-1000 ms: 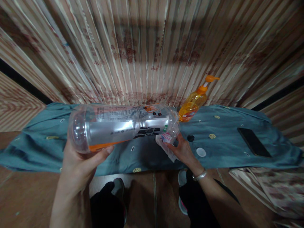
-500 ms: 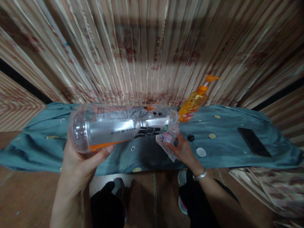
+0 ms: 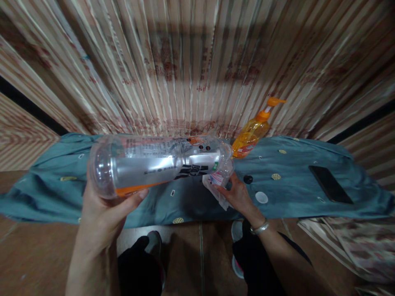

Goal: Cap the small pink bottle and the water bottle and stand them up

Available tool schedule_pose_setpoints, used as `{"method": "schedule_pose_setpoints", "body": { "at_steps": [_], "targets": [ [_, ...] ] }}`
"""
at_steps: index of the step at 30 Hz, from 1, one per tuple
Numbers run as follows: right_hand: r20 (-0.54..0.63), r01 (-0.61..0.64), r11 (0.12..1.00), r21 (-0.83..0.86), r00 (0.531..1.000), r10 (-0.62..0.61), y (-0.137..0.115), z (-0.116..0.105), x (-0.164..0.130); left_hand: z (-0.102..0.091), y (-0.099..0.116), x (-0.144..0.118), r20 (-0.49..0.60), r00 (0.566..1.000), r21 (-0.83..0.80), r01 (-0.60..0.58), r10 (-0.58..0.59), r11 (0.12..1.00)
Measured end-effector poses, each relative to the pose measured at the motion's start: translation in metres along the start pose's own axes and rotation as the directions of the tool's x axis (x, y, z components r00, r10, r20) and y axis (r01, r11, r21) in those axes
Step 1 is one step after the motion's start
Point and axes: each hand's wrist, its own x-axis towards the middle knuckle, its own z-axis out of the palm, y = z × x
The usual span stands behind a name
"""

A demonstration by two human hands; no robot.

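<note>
My left hand (image 3: 105,211) is closed around the base end of a large clear plastic bottle (image 3: 145,164) with a silver, black and orange label. The bottle lies nearly level in the air, its neck pointing right. Under that neck, my right hand (image 3: 236,191) grips a smaller clear plastic bottle (image 3: 227,168), its top close to the larger one's mouth; I cannot tell whether they touch. A pink and white patch and a whitish, film-like part show below its top. Liquid passing between them cannot be made out.
An orange pump bottle (image 3: 249,135) stands behind my right hand. A black cap (image 3: 248,179) and a white cap (image 3: 261,197) lie to the right. Farther right is a phone (image 3: 330,184) on the green cloth (image 3: 293,197). A pleated curtain (image 3: 191,74) hangs behind.
</note>
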Motion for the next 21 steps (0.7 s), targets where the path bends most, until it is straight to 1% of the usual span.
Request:
{"method": "schedule_pose_setpoints", "body": {
  "at_steps": [3,4,11,16,21],
  "targets": [
    [0.006,-0.002,1.0,0.015,1.0,0.002,0.0007,0.0002,0.0,0.0016,0.0015,0.0004,-0.023,0.997,-0.084,0.078,-0.08,0.993],
    [0.005,0.0,1.0,0.017,1.0,0.0,0.0009,0.0002,0.0001,0.0017,0.0018,0.0003,-0.029,0.996,-0.088,0.084,-0.087,0.992],
    [0.016,0.002,1.0,0.029,1.0,-0.002,0.0002,-0.001,0.0001,0.001,0.0016,-0.0014,-0.04,0.993,-0.059,0.107,-0.109,0.993],
    [0.014,-0.002,1.0,0.021,1.0,0.002,0.0001,-0.0016,-0.0001,0.001,0.0031,-0.0022,-0.059,0.987,-0.089,0.143,-0.149,0.986],
    [0.007,-0.001,1.0,0.012,1.0,0.001,0.0001,-0.0013,-0.0001,0.0015,0.0041,-0.0024,-0.058,0.991,-0.091,0.118,-0.123,0.989]
  ]
}}
